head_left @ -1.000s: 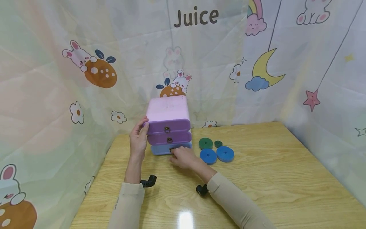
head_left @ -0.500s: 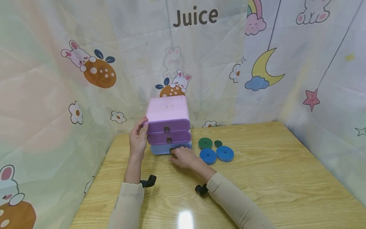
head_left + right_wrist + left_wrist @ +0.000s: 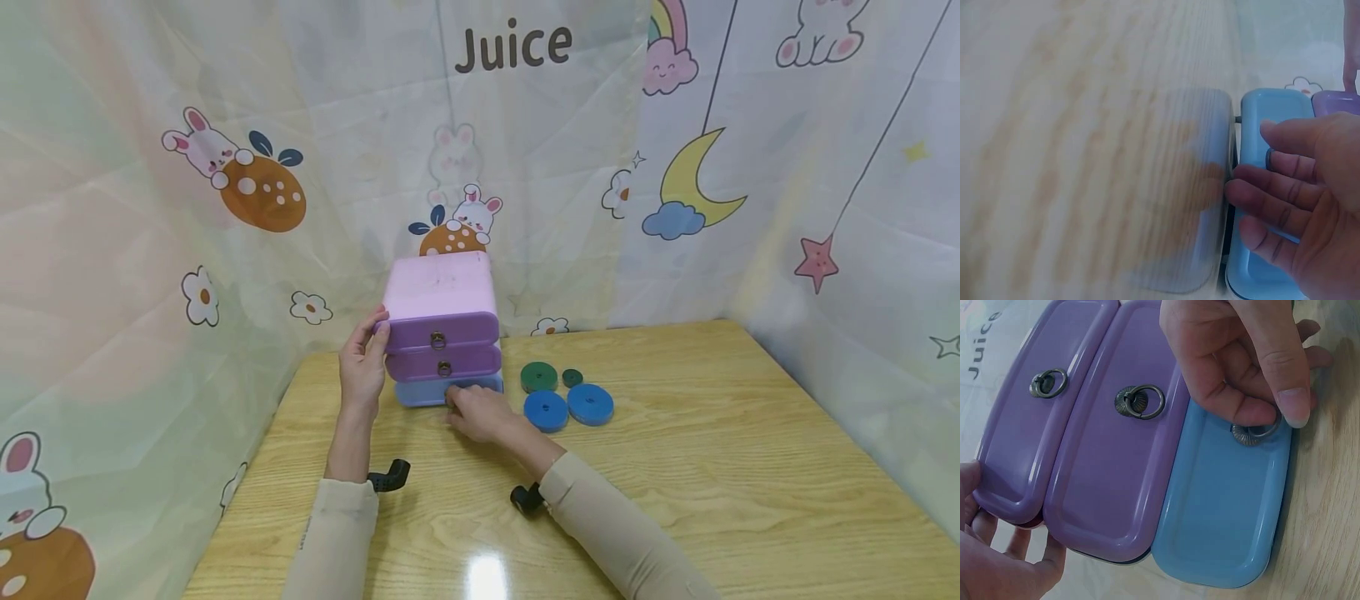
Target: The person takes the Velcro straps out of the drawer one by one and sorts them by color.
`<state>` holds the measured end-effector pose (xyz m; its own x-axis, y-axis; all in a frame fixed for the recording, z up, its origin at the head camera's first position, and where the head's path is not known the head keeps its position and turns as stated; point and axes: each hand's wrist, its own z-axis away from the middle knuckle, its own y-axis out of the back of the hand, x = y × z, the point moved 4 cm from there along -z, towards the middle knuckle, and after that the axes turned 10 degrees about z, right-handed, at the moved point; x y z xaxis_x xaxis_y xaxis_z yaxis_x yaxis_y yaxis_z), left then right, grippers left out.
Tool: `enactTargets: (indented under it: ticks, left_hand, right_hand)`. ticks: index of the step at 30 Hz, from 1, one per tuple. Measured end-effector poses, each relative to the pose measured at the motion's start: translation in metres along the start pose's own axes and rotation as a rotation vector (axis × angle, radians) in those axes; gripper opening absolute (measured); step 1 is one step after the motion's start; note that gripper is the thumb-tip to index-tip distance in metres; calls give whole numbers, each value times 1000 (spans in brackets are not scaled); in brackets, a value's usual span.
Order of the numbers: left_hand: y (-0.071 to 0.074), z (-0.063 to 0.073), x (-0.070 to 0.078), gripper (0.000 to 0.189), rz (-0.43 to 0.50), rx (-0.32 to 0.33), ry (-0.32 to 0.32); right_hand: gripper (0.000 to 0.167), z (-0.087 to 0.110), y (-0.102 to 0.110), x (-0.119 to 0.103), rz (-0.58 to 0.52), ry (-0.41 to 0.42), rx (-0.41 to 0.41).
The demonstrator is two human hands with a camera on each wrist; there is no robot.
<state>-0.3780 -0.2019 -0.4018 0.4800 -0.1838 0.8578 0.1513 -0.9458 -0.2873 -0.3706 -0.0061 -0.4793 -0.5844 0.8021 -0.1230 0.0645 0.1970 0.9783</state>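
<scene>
A small chest of drawers (image 3: pixel 440 283) with a pink top stands at the back of the table. Its two upper drawer fronts (image 3: pixel 1110 481) are purple and the lowest drawer (image 3: pixel 1216 512) is light blue, each with a bronze ring pull. My left hand (image 3: pixel 362 367) lies against the chest's left side, fingers spread on the side and thumb at the top drawer's edge. With thumb and index finger, my right hand (image 3: pixel 483 412) pinches the ring pull (image 3: pixel 1266 432) on the blue drawer. All drawers look pushed in, their fronts roughly in line.
Right of the chest lie two blue discs (image 3: pixel 590 404), a green disc (image 3: pixel 538 377) and a smaller dark green disc (image 3: pixel 573 377), each with a central hole. A printed cloth (image 3: pixel 555 208) hangs behind and beside the wooden table (image 3: pixel 712 467).
Both hands keep nearly the same place on the chest. The right hand's fingers have shifted very slightly at the blue drawer's ring pull; the drawers and discs have not moved.
</scene>
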Motion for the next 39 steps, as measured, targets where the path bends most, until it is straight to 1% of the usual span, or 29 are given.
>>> enactTargets:
  ticks: [11, 20, 29, 36, 39]
  left_hand:
    - [0, 0, 0, 37, -11, -8, 9]
    - [0, -1, -1, 37, -1, -8, 5]
    - [0, 0, -1, 38, -9, 1, 3]
    - [-1, 0, 0, 37, -15, 5, 2]
    - [-1, 0, 1, 37, -16, 8, 0]
  right_hand:
    - [13, 1, 5, -1, 1, 4, -1]
    - [11, 3, 2, 2, -18, 12, -18]
    - [12, 3, 3, -1, 9, 8, -63]
    - [11, 3, 3, -1, 29, 14, -63]
    - [10, 3, 3, -2, 46, 30, -71]
